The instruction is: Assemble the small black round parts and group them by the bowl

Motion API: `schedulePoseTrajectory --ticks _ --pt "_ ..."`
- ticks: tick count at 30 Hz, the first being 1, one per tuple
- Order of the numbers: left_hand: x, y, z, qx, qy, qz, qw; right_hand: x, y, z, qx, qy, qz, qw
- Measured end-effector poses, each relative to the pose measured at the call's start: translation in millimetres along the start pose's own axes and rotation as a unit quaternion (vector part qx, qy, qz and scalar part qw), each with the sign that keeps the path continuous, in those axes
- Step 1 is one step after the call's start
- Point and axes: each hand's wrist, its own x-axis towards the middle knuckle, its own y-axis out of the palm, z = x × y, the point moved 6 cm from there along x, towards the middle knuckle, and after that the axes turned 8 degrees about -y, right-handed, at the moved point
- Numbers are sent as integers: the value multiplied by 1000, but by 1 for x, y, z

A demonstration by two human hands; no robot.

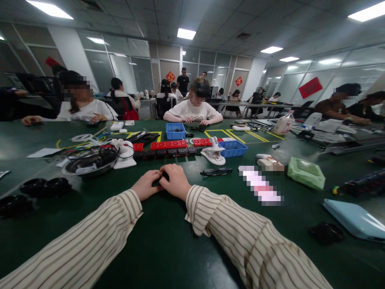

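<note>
My left hand [146, 185] and my right hand [175, 181] meet low over the green table [162, 241], fingertips almost touching. Between their curled fingers shows a small black part [165, 176], mostly covered, so its kind is hidden. Both hands appear closed on it. Just beyond them runs a row of black sockets [168, 152], with red socket strips [168, 145] behind. To the right of my right hand lies a pair of black-framed glasses [216, 172]. A white clip stand [214, 151] is a little farther back.
At left sit a metal bowl [90, 166] of cables and black round parts [45, 187]. Blue bins [233, 148], a green wipes pack [306, 172] and a light-blue case [355, 218] are on the right. Across the table a person [192, 110] works with both hands.
</note>
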Motion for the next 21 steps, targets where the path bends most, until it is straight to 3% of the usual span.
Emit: schedulePoseTrajectory --ticks 6,15,21 --pt "1 4 6 -1 -5 -6 1000 -1 -3 8 23 -42 -7 999" --pt "0 -1 0 -30 -2 -21 999 -3 -13 3 10 3 -73 997" --pt "-1 -3 -3 -41 -1 -32 999 -5 -13 -1 -23 55 -64 996"
